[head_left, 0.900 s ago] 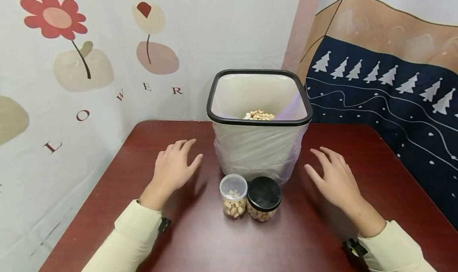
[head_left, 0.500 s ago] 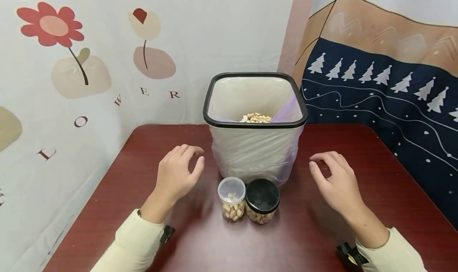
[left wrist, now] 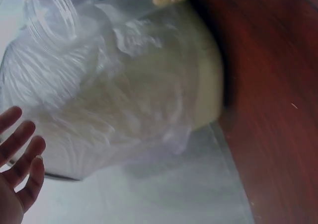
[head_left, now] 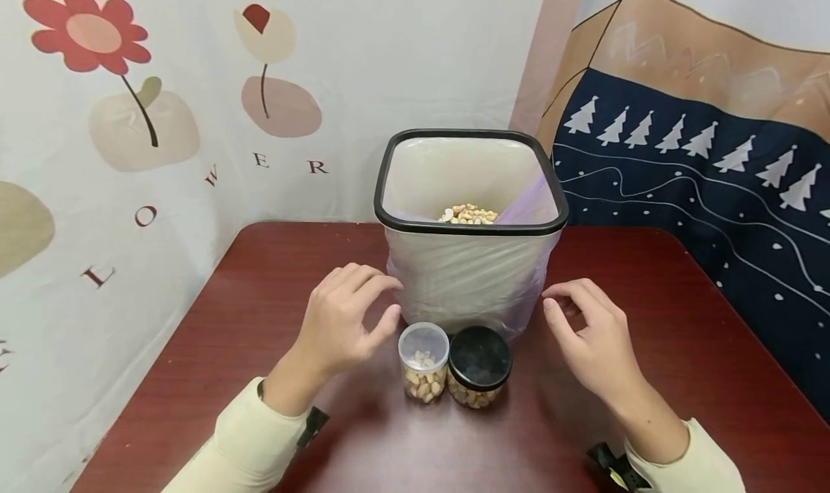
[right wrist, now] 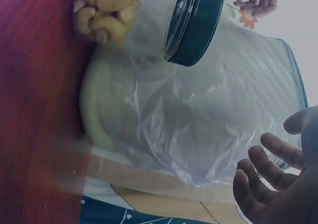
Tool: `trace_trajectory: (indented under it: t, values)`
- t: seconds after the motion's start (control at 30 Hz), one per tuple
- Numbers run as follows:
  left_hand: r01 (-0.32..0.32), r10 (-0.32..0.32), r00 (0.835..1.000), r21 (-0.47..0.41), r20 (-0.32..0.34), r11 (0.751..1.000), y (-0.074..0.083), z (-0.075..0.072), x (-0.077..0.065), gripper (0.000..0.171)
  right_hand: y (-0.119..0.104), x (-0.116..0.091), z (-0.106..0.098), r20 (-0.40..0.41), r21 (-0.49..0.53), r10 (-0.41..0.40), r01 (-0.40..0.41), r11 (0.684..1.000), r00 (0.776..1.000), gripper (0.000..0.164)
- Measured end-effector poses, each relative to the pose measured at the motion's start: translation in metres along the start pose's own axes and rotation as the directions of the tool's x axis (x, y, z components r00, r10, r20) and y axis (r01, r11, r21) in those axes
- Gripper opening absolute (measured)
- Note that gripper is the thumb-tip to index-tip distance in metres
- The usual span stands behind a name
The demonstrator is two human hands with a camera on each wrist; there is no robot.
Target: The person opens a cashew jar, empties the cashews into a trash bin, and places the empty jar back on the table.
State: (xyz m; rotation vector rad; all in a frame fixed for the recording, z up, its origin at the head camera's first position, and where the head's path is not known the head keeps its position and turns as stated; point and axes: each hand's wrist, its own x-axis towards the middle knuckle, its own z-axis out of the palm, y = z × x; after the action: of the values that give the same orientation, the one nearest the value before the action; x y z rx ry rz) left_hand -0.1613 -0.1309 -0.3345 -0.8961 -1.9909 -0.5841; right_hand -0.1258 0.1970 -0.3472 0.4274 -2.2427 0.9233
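A clear jar with a translucent lid (head_left: 424, 363) stands on the table, partly filled with pale nuts. Touching or almost touching it on the right is a clear jar with a black lid (head_left: 479, 367); cashews show inside it in the right wrist view. Behind both rises a pale bin (head_left: 463, 280) with a black rim, lined with a thin purplish bag. Nuts (head_left: 470, 214) are visible inside the bin. My left hand (head_left: 346, 318) hovers left of the translucent-lidded jar, fingers loosely bent, holding nothing. To the right of the black-lidded jar, my right hand (head_left: 593, 338) hovers likewise, apart from it.
The dark red table (head_left: 279, 262) reaches back to a pale cloth (head_left: 311, 60) printed with flowers and letters. On the right hangs a navy cloth (head_left: 687, 183) with white trees. A dark strap (head_left: 314, 427) sits at the left wrist.
My left hand has moved right and my right hand has moved left, both closer to the jars. Their fingers are more bent than before. The jars and bin stay in place.
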Motion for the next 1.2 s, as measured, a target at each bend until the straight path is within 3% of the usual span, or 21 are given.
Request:
trace_trajectory:
  t: [0.17,0.4,0.8,0.97,1.1,1.2]
  values:
    - [-0.087,0.088,0.996,-0.031,0.020,0.996,0.008,0.005,0.007,0.029,-0.003,-0.001,0.008,0.014,0.033,-0.019,0.019,0.999,1.000,0.009]
    - [-0.167,0.173,0.982,-0.073,0.081,0.983,0.017,0.016,0.011,0.029,-0.005,-0.008,0.015,0.096,0.053,-0.020,0.015,0.998,0.995,0.006]
    - [-0.224,0.239,0.953,-0.101,0.184,0.969,0.030,0.025,0.009,0.033,0.000,-0.014,0.027,0.224,0.063,0.015,-0.030,0.998,0.975,0.015]
    - [-0.261,0.281,0.939,-0.120,0.197,0.958,0.039,0.029,0.007,0.035,0.004,-0.013,0.032,0.326,0.089,0.051,-0.084,0.992,0.944,0.030]
    - [-0.303,0.325,0.924,-0.131,0.204,0.944,0.046,0.032,0.003,0.034,0.008,-0.013,0.035,0.423,0.132,0.076,-0.144,0.981,0.903,0.039]
    - [-0.305,0.328,0.921,-0.135,0.212,0.943,0.050,0.035,0.001,0.033,0.012,-0.014,0.037,0.487,0.149,0.094,-0.189,0.971,0.868,0.043]
